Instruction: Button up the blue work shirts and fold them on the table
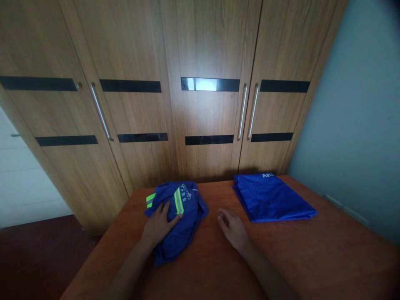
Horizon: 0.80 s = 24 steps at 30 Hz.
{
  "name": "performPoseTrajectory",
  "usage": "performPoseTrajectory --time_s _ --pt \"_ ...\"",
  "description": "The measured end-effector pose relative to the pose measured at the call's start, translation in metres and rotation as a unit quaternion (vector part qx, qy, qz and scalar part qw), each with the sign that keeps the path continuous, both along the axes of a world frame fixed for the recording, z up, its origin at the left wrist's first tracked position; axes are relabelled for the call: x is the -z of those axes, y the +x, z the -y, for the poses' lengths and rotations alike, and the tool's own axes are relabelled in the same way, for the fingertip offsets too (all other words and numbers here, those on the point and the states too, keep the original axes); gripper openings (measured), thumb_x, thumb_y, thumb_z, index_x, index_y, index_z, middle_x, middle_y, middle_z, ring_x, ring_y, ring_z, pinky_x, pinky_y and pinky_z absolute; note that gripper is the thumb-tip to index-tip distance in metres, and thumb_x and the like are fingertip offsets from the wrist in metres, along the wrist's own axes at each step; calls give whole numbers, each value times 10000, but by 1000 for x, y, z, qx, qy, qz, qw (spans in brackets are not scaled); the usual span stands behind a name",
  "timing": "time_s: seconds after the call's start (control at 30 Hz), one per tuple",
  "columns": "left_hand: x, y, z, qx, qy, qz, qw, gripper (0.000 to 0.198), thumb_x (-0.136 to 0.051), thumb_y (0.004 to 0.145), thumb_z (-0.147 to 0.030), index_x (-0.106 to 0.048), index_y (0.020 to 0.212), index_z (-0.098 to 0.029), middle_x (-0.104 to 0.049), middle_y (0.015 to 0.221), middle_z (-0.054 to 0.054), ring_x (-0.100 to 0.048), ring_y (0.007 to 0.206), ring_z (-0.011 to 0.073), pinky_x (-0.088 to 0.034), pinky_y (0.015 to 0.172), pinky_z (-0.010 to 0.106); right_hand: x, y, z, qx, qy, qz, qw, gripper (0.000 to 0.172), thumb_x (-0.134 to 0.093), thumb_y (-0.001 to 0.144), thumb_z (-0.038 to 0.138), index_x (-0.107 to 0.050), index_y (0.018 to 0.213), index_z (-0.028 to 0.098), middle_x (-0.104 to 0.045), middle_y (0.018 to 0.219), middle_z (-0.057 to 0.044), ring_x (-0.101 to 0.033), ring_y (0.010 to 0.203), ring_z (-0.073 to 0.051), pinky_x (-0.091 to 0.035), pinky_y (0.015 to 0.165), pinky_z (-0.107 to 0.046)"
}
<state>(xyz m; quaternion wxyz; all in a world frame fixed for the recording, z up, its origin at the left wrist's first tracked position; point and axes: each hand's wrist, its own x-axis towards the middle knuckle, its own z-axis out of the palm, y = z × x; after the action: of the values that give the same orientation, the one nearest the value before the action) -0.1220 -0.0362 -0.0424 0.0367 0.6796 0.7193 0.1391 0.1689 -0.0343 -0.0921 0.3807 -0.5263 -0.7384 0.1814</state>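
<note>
A crumpled dark-blue work garment with yellow-green and silver reflective strips and white lettering lies on the reddish-brown wooden table. My left hand rests on its left side, fingers spread over the cloth without gripping it. To the right of the garment, my right hand is on or just above the tabletop. Its fingers are loosely curled in, and nothing shows in them. Farther right, apart from this hand, is a flat, folded bright-blue fabric piece with white letters at its far edge, partly cut off by the fold.
A wooden wardrobe with black strips and metal handles stands right behind the table's far edge, its doors closed. A pale wall bounds the right side. At the left are a white panelled surface and dark red floor.
</note>
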Motion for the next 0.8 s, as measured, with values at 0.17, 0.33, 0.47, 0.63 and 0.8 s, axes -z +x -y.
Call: performPoseTrajectory --time_s 0.17,0.33,0.47,0.63,0.8 --pt "5 50 12 65 2 13 998 832 -385 812 -711 -325 1439 -168 -375 1471 213 -434 1300 365 -355 1037 464 0 0 3 9 29 -59 998 498 -449 913 457 -481 1344 210 -517 1370 -93 -472 1269 -231 -375 1071 -397" --pt "7 87 25 97 10 44 994 830 -449 784 -706 -353 1427 -190 -373 1475 212 -372 1339 383 -313 1065 508 0 3 5 -35 27 -111 993 588 -540 872 442 -411 1404 226 -441 1447 -84 -387 1341 -229 -309 1121 -438" --pt "9 91 31 117 7 104 988 840 -547 770 -625 -346 1433 -151 -342 1489 220 -343 1357 378 -306 1085 502 1 6 2 -27 12 -136 990 573 -588 833 390 -460 1366 224 -515 1386 -84 -465 1285 -235 -355 1090 -439" --pt "4 77 36 167 45 202 964 694 -641 759 -381 -407 1390 -213 -345 1497 128 -358 1358 306 -320 1104 476 1 7 0 -21 4 -158 987 472 -579 826 342 -549 1286 238 -610 1283 -70 -558 1193 -245 -420 1038 -433" --pt "-9 67 40 189 100 240 947 358 -595 815 -336 -596 1156 -230 -596 1223 86 -549 1163 256 -420 1023 427 2 8 -2 -32 2 -171 985 408 -524 870 347 -581 1256 230 -621 1271 -65 -564 1189 -233 -421 1039 -424"
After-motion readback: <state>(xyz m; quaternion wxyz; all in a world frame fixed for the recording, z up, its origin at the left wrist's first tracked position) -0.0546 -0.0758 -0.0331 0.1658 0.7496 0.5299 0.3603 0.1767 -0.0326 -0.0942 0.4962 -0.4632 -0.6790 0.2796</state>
